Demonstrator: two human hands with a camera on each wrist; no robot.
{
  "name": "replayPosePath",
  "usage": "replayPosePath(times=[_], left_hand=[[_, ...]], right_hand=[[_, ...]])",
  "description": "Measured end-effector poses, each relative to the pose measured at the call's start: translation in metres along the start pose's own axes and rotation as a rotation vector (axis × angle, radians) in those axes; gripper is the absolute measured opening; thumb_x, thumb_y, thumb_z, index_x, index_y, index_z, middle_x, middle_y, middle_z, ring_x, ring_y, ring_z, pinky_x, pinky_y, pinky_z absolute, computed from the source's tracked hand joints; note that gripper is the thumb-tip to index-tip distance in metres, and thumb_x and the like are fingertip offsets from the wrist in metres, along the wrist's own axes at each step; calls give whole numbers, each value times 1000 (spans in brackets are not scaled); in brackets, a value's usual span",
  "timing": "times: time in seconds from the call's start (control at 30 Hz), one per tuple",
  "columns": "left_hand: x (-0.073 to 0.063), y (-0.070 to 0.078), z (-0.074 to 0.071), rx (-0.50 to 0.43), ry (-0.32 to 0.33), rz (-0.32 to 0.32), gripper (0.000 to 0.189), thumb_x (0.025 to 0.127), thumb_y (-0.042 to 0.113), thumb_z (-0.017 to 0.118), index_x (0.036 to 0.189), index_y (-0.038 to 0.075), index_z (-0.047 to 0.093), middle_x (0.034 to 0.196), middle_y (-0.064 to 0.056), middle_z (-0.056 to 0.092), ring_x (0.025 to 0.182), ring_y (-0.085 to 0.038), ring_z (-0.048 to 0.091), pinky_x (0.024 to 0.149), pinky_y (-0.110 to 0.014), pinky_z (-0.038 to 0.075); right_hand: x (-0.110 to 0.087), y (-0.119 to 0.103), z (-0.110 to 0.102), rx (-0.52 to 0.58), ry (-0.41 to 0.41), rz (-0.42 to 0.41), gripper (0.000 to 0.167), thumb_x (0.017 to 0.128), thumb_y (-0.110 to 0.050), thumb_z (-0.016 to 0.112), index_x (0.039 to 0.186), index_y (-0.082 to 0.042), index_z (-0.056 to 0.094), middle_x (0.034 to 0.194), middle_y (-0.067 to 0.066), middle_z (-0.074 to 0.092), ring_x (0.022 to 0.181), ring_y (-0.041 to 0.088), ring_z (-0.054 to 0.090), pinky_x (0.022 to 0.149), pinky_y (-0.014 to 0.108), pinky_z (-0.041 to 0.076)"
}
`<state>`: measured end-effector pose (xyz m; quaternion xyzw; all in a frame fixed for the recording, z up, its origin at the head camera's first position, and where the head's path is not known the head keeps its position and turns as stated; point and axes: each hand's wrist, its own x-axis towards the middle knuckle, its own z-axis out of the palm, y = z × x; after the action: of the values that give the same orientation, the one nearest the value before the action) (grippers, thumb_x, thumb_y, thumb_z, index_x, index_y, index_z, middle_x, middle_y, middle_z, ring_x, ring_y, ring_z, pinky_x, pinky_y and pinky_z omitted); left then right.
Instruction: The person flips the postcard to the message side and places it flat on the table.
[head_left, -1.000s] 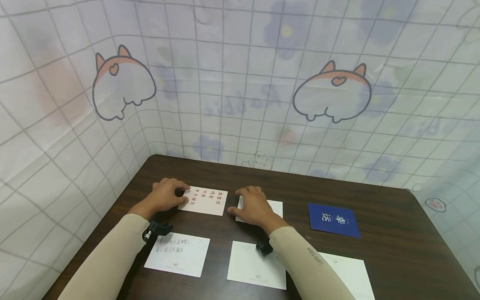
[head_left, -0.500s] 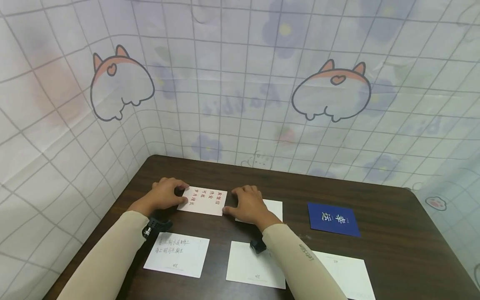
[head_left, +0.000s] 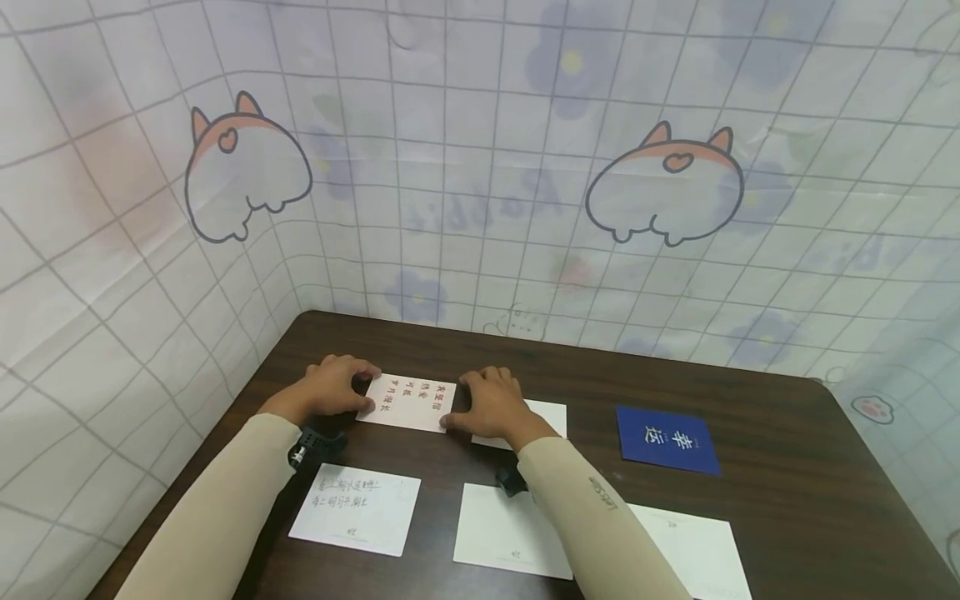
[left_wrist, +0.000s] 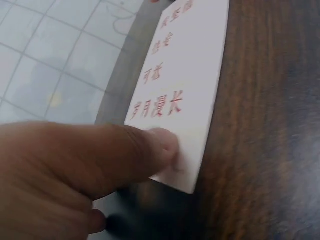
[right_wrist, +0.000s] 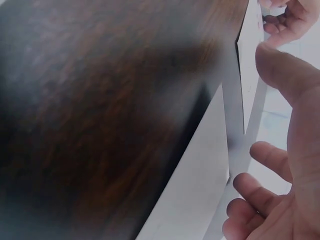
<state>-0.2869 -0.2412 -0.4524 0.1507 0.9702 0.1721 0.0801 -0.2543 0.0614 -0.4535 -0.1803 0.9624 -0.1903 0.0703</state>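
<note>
In the head view a white card with red Chinese characters (head_left: 412,403) lies at the back left of the table. My left hand (head_left: 327,388) holds its left end with thumb and index finger; in the left wrist view the thumb (left_wrist: 145,150) presses on the card below the writing. At the card's right end is my right hand (head_left: 495,406), thumb and index finger spread at the two corners. Its thumb (right_wrist: 272,65) meets the card's edge in the right wrist view, the other fingers loosely bent. A blank white card (head_left: 551,414) lies partly hidden under this hand.
A blue card with pale characters (head_left: 667,439) lies to the right. Along the front are a handwritten white card (head_left: 356,510), a white card (head_left: 502,533) and another white card (head_left: 697,550), the last two partly covered by the right forearm. A patterned curtain (head_left: 480,167) hangs behind the dark table (head_left: 795,467).
My right hand has moved left, off part of the blank card, to the right end of the red-lettered card. The left hand and the cards have stayed in place.
</note>
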Motion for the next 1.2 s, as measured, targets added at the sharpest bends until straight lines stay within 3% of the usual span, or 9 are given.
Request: replayPosePath(times=[0.3,0.47,0.93,1.2], left_hand=[[2,0,-9,-15,-90,9,66,81,30,87,139,11,63,129,-11,64,125,-43,48,102,-74,29],[3,1,-14,7,-128,22,78,75,29,92,144,12,59,131,-12,62,128,-44,48,101,-73,34],[8,5,-17,60,-154,-12,83,68,30,96,140,12,58,126,-12,62,122,-41,52,99,-69,37],[7,12,-20,78,-163,-32,81,66,30,98,134,12,58,122,-10,62,117,-38,52,98,-67,39]], right_hand=[[7,-4,5,-12,-39,5,94,79,-66,78,151,-14,49,147,14,44,134,32,36,111,49,27],[8,-5,4,-10,-43,27,92,79,-64,78,152,-15,49,146,14,43,133,31,37,110,48,28],[10,-16,1,-10,-62,74,83,78,-57,84,146,-20,55,141,14,44,126,31,38,106,47,30],[11,-20,0,2,-75,113,88,75,-54,87,146,-16,51,141,16,43,127,33,36,108,48,30]])
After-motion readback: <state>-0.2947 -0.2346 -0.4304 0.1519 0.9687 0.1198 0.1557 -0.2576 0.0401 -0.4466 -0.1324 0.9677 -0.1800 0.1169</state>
